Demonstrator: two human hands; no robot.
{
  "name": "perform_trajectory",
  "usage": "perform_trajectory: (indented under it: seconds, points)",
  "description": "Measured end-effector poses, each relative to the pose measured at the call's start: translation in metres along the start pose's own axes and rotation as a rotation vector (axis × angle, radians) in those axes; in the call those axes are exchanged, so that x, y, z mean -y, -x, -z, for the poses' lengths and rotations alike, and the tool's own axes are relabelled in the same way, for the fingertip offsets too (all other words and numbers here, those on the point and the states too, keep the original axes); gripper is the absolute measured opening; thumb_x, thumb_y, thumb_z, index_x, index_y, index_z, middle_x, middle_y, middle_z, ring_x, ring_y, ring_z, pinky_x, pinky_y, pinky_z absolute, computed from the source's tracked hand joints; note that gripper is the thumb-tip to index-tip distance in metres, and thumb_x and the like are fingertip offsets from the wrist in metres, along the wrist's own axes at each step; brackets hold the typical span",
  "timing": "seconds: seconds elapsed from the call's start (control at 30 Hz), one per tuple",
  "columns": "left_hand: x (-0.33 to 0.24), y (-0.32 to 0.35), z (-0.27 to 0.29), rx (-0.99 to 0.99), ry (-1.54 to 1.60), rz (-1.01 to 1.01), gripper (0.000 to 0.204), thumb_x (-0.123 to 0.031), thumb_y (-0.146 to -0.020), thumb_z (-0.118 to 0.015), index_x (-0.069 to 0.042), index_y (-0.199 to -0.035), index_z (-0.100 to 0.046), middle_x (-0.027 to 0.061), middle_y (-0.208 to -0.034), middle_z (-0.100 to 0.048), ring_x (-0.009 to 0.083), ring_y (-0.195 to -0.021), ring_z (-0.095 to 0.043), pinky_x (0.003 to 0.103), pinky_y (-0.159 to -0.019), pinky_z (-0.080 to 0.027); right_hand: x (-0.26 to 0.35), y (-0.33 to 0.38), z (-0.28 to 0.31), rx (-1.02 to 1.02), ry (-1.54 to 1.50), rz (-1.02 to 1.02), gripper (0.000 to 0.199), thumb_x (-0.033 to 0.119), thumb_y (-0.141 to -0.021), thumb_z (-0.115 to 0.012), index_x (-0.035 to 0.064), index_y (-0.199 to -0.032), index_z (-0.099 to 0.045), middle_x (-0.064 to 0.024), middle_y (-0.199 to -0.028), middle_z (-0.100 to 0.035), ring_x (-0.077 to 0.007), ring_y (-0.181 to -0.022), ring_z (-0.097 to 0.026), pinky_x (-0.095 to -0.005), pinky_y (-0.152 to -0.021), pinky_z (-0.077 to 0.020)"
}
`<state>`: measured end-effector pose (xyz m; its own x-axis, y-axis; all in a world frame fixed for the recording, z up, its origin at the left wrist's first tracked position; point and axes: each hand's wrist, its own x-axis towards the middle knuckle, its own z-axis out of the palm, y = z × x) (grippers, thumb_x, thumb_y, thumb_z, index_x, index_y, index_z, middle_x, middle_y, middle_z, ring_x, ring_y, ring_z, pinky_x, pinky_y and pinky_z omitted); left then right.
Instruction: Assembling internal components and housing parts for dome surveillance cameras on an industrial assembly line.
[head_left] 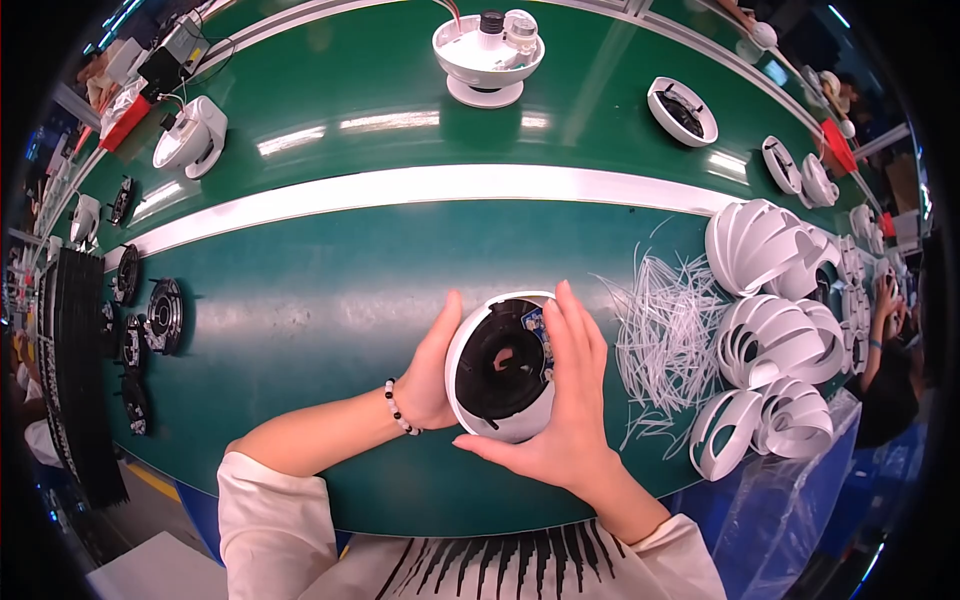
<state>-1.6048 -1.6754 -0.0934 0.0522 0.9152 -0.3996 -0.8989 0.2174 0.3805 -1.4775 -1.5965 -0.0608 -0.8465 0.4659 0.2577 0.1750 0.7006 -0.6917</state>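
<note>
Above the green table's near part I hold a white rounded housing [522,428] with a black round insert [497,372] set in it. A small blue circuit board [534,322] shows at the insert's upper right. My left hand [434,372] cups the housing's left side, its thumb up along the rim. On the right side, my right hand [570,405] grips it, with the fingers reaching over the rim and the thumb at the lower edge. The right fingers hide part of the board and rim.
Right of my hands lie a heap of thin white strips [668,340] and stacked white curved shells [765,335]. Several black round parts [165,315] sit at the left, beside a black ribbed stack [80,370]. A white raised strip [400,190] crosses the table; beyond it stands a white assembly [487,65].
</note>
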Motion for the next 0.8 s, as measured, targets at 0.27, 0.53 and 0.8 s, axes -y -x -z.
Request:
perform_trajectory:
  seconds: [0.27,0.53,0.8]
  points:
    - [-0.002,-0.002,0.000,0.045,-0.039,0.045,0.079,-0.071,-0.074,-0.013,-0.014,-0.125,-0.033,0.0056,-0.125,-0.038,0.0219,-0.114,-0.038,0.039,-0.094,-0.032,-0.004,-0.002,0.005,0.046,0.018,0.027,0.110,0.039,-0.043,-0.079,0.0007,-0.127,-0.019,-0.0222,-0.130,-0.021,-0.0381,-0.116,-0.025,-0.0468,-0.093,-0.0242]
    - [0.005,0.002,0.024,0.270,0.091,-0.004,0.061,-0.053,-0.083,-0.032,-0.009,-0.124,-0.032,0.0096,-0.119,-0.043,0.0211,-0.109,-0.043,0.037,-0.091,-0.037,-0.008,0.000,0.000,0.068,-0.034,0.057,0.112,0.042,-0.044,-0.078,0.0004,-0.128,-0.017,-0.0203,-0.130,-0.022,-0.0379,-0.117,-0.024,-0.0463,-0.094,-0.0221]
    - [0.005,0.006,0.008,0.141,-0.109,0.014,0.065,-0.035,-0.068,-0.053,-0.006,-0.123,-0.033,0.0122,-0.120,-0.041,0.0253,-0.108,-0.043,0.040,-0.092,-0.036,-0.002,0.014,-0.012,-0.060,0.071,-0.014,0.111,0.042,-0.049,-0.076,-0.0023,-0.127,-0.012,-0.0234,-0.131,-0.017,-0.0403,-0.121,-0.017,-0.0483,-0.095,-0.0181]
